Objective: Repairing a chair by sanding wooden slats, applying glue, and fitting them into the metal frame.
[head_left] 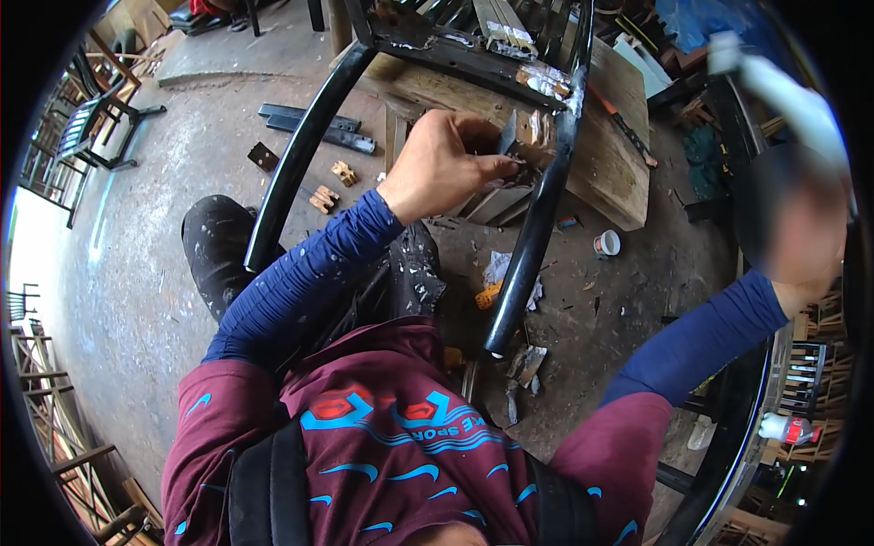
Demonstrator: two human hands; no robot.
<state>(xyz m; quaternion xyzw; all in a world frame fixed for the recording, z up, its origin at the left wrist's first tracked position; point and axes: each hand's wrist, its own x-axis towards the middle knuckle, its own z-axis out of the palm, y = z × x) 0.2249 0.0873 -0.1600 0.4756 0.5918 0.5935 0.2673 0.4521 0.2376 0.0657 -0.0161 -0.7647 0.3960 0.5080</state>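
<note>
My left hand (442,164) is closed on a small wooden block (533,136) with a dark flat piece beside it, between the legs of an upturned black chair frame (300,146). White material coats the joint of the right chair leg (537,214). My right hand (806,227) is raised at the right edge, badly smeared; a long white object (765,86) shows above it, and I cannot tell whether I hold it. A weathered wooden board (619,182) lies under the frame, with an orange-and-black handled tool (633,136) on it.
Dark wood offcuts (319,127), small notched pieces (344,173), a white cup (607,244), a yellow tool (487,296) and scraps lie on the concrete floor (118,273). Stacked chairs (91,136) stand left and right. A bottle (787,428) sits at right. Blue sheeting (692,23) is behind.
</note>
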